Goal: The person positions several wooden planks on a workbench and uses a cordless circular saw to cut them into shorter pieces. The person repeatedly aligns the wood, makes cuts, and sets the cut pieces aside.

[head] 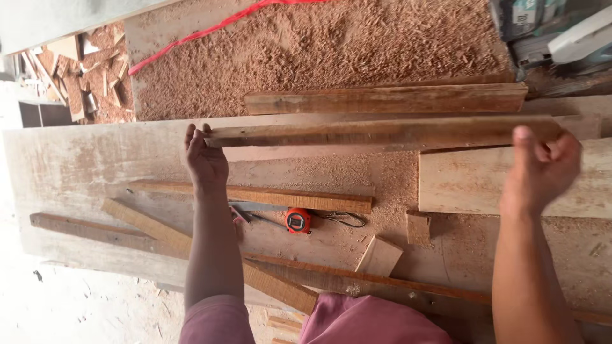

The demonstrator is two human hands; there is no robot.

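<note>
I hold a long brown wooden batten (pixel 382 132) level above the workbench, one hand at each end. My left hand (pixel 205 159) grips its left end, fingers wrapped over the top edge. My right hand (pixel 542 169) closes on its right end, thumb raised. Just behind the batten a second, similar batten (pixel 386 100) lies flat on the bench.
On the pale bench board (pixel 95 172) lie another batten (pixel 280 196), a red tape measure (pixel 298 220), a pencil-like tool (pixel 241 214), a small wood block (pixel 380 257), angled strips (pixel 153 229) and a wide plank (pixel 459 181). Sawdust (pixel 319 51), a red cord (pixel 191 38) and a machine (pixel 561 32) sit behind.
</note>
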